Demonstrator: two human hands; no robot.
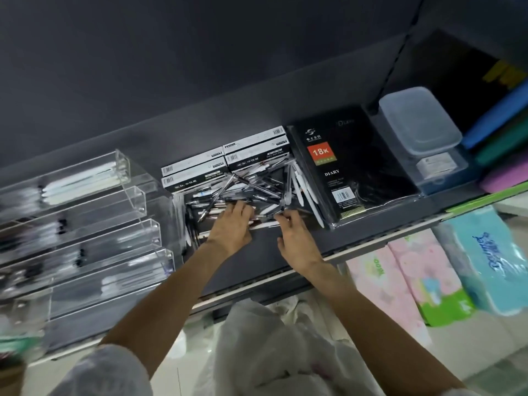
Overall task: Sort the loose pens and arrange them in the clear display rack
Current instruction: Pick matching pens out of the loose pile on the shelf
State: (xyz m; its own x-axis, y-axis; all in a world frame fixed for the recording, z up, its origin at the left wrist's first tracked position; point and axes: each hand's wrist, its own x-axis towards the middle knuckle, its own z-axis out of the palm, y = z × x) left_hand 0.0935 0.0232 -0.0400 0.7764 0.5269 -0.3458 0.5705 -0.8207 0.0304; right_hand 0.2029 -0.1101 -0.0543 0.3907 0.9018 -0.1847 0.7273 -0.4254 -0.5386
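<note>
Judging by looks, the loose pens (243,192) are light, stiff, slippery — best pinched mid-barrel; left hand (230,228) lies spread on them, right hand (297,238) pinches one.

Bare forearms, short white sleeves (111,370), white garment below.

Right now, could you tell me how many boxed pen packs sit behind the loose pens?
4: two stacked left, two stacked right; others may be hidden.
</note>
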